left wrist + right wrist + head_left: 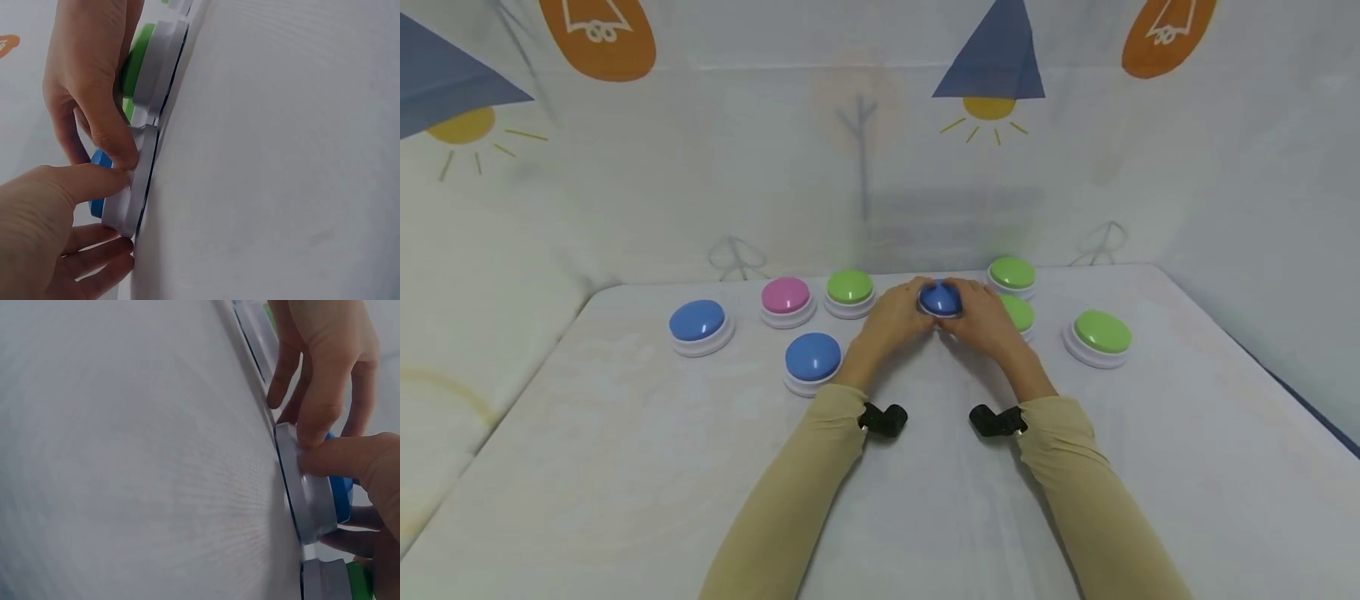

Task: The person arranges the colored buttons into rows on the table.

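Both hands hold a blue push button (941, 300) with a white round base at the far middle of the table. My left hand (897, 318) grips its left side, and my right hand (983, 318) grips the right side. In the left wrist view the thumbs meet on the near side of the white base (139, 194), which sits at the tabletop. The right wrist view shows the blue dome (340, 499) between the hands, with fingers curled round the far side. A green button (1018, 312) stands just beside the right hand, partly hidden by it.
Left of the hands are a second blue button (812, 358), a green one (849, 287), a pink one (786, 297) and another blue one (697, 322). To the right stand green buttons, one at the back (1012, 273), another farther right (1102, 333). A patterned cloth (760, 167) hangs behind the white table (625, 467).
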Available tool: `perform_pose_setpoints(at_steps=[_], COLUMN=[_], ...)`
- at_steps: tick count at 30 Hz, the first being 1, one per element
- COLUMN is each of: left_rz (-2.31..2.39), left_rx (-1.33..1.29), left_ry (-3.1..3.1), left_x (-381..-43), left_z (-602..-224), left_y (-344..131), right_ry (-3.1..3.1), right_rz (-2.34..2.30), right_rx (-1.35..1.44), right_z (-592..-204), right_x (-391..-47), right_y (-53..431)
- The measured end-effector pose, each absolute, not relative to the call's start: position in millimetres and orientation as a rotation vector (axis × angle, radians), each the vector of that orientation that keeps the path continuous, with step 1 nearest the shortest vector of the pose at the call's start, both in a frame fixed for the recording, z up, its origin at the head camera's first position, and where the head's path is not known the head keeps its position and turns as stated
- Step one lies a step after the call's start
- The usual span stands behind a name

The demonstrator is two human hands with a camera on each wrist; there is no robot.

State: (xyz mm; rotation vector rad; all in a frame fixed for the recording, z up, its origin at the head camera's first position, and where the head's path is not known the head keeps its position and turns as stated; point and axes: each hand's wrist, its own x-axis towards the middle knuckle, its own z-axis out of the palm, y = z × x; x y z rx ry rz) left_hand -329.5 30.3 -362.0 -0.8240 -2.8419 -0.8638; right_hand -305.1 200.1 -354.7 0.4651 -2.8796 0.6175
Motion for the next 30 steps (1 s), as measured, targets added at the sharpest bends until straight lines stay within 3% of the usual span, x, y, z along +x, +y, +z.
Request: perform_pose_setpoints(at_steps=[30], left_rz=[-0.805], left_rx=[-0.875], left_ry=[-2.814], left_x=[-303.7], left_z=[-333.6], left_y=[14.6], right_ry=[-2.769], right_rz=[0.933], right_rx=[0.449], right_z=[-340.7], right_x=[-273.3], right_y=[195.7])
